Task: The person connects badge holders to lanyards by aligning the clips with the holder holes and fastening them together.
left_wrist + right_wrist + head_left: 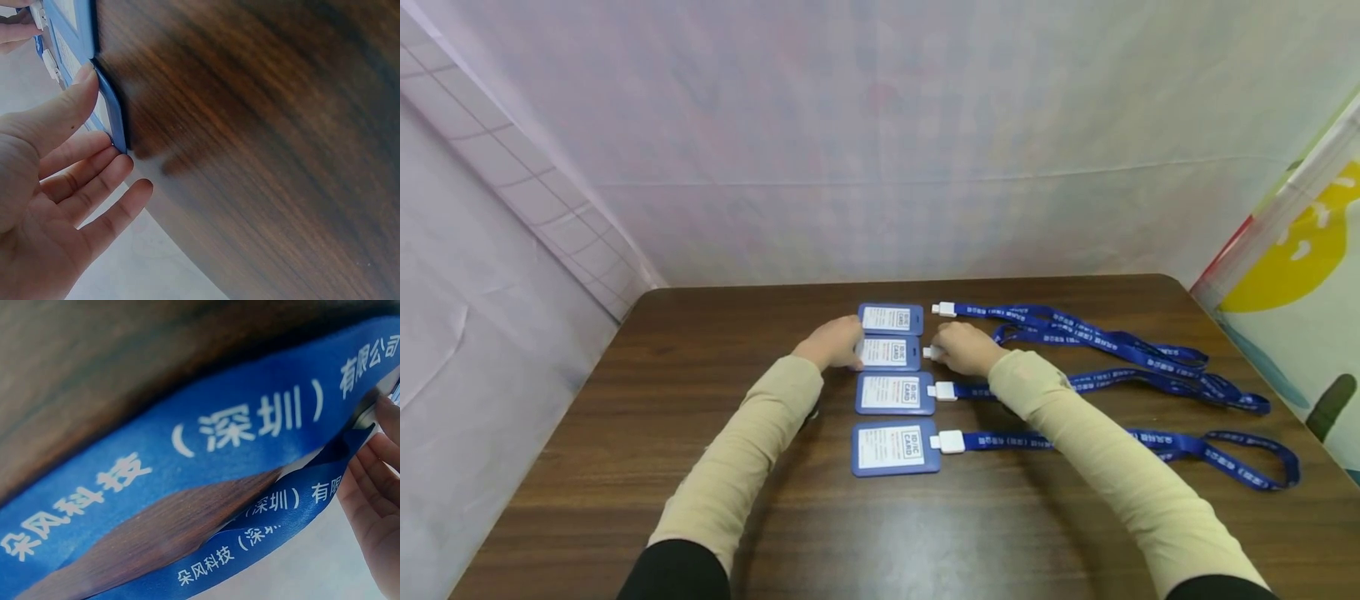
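Blue ID badge holders with white cards lie in a column on the table. My left hand (833, 342) is at the left end of the second badge holder from the back (891, 353). In the left wrist view, the thumb and index finger of that hand (69, 169) pinch a blue holder's edge (114, 106), the other fingers spread below. Facing it, my right hand (966, 347) pinches a white lanyard clip (934, 353), its tip pointing at the holder's slotted end. The blue lanyard strap (250, 425) fills much of the right wrist view, with the right hand (375, 506) at its far end.
The farthest badge holder (891, 319) lies apart from its lanyard clip (946, 309). Two nearer holders, the third (895, 392) and the nearest (896, 447), are joined to white clips. Blue straps (1247, 467) stretch right, partly under my right forearm. A cloth backdrop (880, 208) stands behind the table.
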A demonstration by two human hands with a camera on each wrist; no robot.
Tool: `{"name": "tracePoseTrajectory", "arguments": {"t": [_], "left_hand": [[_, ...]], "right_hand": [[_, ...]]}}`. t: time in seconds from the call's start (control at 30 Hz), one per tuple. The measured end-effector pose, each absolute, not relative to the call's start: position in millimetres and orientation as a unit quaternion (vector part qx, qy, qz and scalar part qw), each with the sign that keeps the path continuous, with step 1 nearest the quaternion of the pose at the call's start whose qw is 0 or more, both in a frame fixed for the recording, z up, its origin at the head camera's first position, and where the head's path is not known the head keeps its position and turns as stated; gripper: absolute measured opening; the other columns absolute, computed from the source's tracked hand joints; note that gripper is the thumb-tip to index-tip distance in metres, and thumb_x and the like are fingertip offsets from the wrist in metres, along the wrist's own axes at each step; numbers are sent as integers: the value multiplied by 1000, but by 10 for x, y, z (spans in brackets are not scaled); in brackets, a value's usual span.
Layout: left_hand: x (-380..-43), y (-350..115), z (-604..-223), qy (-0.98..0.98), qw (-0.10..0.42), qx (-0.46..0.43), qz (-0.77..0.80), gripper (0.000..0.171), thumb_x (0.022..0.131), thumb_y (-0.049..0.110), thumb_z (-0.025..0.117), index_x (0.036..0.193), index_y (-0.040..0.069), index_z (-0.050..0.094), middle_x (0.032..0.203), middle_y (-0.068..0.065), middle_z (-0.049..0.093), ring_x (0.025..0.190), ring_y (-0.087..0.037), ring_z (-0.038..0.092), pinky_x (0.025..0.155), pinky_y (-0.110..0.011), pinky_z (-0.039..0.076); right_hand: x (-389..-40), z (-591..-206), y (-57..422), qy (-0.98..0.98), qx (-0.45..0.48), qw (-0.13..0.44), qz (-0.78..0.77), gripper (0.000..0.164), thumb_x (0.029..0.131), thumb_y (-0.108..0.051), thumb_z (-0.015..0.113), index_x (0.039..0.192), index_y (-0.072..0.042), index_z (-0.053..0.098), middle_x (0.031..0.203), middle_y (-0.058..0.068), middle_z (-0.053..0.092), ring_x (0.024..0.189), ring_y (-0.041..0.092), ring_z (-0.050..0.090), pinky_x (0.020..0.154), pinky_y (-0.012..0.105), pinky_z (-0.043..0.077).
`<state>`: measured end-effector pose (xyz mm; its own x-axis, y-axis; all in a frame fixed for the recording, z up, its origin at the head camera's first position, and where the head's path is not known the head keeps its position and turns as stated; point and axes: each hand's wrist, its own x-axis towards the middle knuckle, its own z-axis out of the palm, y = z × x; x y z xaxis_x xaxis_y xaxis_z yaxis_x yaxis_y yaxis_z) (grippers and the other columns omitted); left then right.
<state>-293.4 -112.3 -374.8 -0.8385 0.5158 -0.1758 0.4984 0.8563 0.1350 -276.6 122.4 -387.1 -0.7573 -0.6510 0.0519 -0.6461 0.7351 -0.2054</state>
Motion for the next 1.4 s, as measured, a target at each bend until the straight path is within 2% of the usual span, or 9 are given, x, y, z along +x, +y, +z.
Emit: {"name": "tracePoseTrajectory", "arguments": {"t": [0.4, 0.63, 0.9, 1.4], "left_hand": [[-2923, -1103, -3733, 960, 106, 257, 39, 26, 69, 20, 79, 66, 4, 59, 87, -9, 53, 76, -19, 49, 70, -32, 46], [-2906, -1092, -3712, 960, 108, 255, 40, 25, 70, 19, 79, 67, 4, 59, 87, -9, 53, 76, -20, 49, 70, -32, 46], [-2914, -1099, -3712, 958, 102, 264, 37, 27, 69, 20, 80, 63, 5, 58, 85, -9, 53, 74, -20, 50, 70, -32, 46], [-2929, -1097, -3721, 960, 109, 254, 42, 26, 70, 20, 79, 65, 5, 58, 86, -9, 53, 77, -20, 49, 71, -32, 46]], "right_hand": [[-2784, -3901, 1217, 925, -365, -7, -103, 6, 78, -3, 67, 83, -1, 69, 74, 6, 57, 68, 20, 56, 64, 32, 50], [-2815, -3931, 1215, 927, -360, 3, -107, 6, 79, -4, 67, 84, -2, 69, 75, 5, 56, 68, 18, 55, 64, 30, 50], [-2839, -3929, 1208, 925, -366, 4, -100, 2, 79, -3, 67, 78, -4, 68, 72, 4, 54, 66, 17, 52, 62, 29, 49], [-2853, -3907, 1177, 926, -364, 15, -101, 8, 79, -2, 66, 72, -6, 66, 70, 4, 53, 63, 16, 49, 60, 28, 47]]}}
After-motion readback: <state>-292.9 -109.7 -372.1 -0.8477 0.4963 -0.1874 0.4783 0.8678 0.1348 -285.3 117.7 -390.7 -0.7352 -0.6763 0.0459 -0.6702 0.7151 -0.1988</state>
